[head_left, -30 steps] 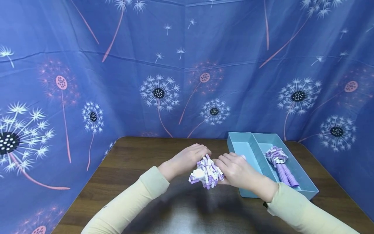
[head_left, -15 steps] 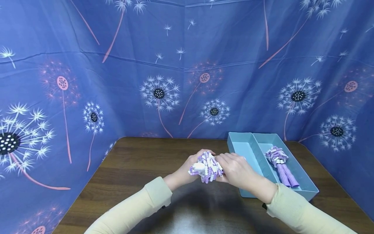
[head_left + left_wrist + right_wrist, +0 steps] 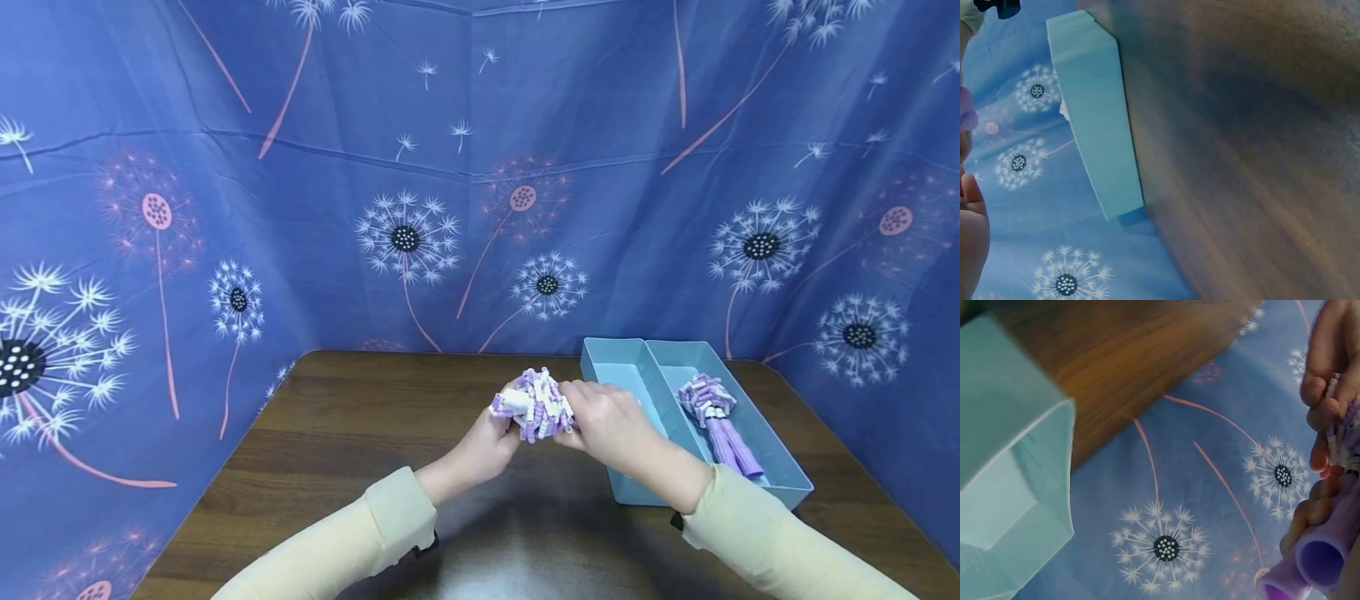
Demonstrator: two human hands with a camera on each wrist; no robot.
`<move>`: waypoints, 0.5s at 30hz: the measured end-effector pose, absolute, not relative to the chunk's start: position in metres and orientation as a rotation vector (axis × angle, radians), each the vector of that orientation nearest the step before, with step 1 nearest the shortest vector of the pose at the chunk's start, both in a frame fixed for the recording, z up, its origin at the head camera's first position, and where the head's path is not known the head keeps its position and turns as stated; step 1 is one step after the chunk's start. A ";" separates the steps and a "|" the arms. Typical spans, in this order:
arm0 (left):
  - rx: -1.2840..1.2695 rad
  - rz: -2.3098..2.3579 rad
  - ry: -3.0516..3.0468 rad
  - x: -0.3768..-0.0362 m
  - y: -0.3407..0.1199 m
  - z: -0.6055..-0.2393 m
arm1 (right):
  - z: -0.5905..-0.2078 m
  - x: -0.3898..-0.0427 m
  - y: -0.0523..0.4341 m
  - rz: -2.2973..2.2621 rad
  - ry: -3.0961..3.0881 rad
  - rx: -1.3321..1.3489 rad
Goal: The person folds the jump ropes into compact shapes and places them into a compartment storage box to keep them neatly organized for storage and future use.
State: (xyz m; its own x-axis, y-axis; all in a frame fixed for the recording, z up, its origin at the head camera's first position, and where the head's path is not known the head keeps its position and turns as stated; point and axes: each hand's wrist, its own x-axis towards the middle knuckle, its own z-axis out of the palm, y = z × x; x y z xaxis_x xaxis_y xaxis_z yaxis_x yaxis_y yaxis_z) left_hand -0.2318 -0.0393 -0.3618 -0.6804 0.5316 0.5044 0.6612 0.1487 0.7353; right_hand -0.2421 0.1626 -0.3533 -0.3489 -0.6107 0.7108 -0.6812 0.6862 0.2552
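Observation:
A bundled jump rope [image 3: 536, 408] with purple and white beads is held between both hands above the table. The left hand [image 3: 486, 443] grips the beaded bundle from its left side. In the right wrist view, that hand's fingers [image 3: 1325, 415] are curled at the white beads. My right hand [image 3: 611, 425] holds the two purple handles [image 3: 1321, 562], whose hollow ends show in the right wrist view. A dark band circles the rope by the handles. Only part of a hand [image 3: 972, 231] shows at the left wrist view's edge.
A light blue tray [image 3: 637, 490] with two compartments stands on the right of the brown wooden table [image 3: 360, 400]. Its right compartment holds another purple and white jump rope [image 3: 708, 402]. Blue dandelion-print cloth [image 3: 337, 275] hangs behind and beside the table.
The beaded bundle has risen a little, away from the person. The left hand has shifted from behind the bundle to its lower left. The right hand has moved slightly up and keeps its hold.

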 end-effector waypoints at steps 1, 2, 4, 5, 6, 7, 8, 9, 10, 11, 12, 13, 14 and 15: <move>-1.175 -1.563 -2.296 -0.231 -0.039 -0.361 | -0.352 -0.242 0.162 0.112 -2.088 0.974; -1.147 -1.562 -2.312 -0.233 -0.038 -0.363 | -0.351 -0.241 0.162 0.126 -2.128 0.949; -1.085 -1.567 -2.338 -0.237 -0.035 -0.369 | -0.349 -0.240 0.161 0.174 -2.228 0.887; -1.051 -1.576 -2.346 -0.238 -0.033 -0.373 | -0.348 -0.239 0.160 0.194 -2.276 0.853; -1.011 -1.586 -2.344 -0.239 -0.031 -0.376 | -0.347 -0.238 0.159 0.209 -2.320 0.817; -0.971 -1.599 -2.338 -0.240 -0.030 -0.380 | -0.346 -0.237 0.159 0.224 -2.358 0.785; -0.927 -1.622 -2.322 -0.242 -0.027 -0.385 | -0.346 -0.237 0.158 0.233 -2.390 0.756; -0.895 -1.650 -2.294 -0.241 -0.025 -0.386 | -0.346 -0.236 0.157 0.244 -2.416 0.733; -0.863 -1.671 -2.267 -0.240 -0.023 -0.388 | -0.346 -0.236 0.156 0.246 -2.432 0.712; -0.832 -1.694 -2.238 -0.239 -0.022 -0.389 | -0.346 -0.236 0.156 0.244 -2.443 0.693; -0.804 -1.696 -2.213 -0.238 -0.020 -0.389 | -0.347 -0.236 0.155 0.243 -2.452 0.677; -0.781 -1.694 -2.192 -0.238 -0.018 -0.390 | -0.347 -0.235 0.154 0.246 -2.458 0.664; -0.758 -1.677 -2.179 -0.238 -0.016 -0.390 | -0.347 -0.235 0.154 0.252 -2.463 0.654; -0.738 -1.641 -2.175 -0.237 -0.015 -0.390 | -0.347 -0.235 0.154 0.259 -2.467 0.645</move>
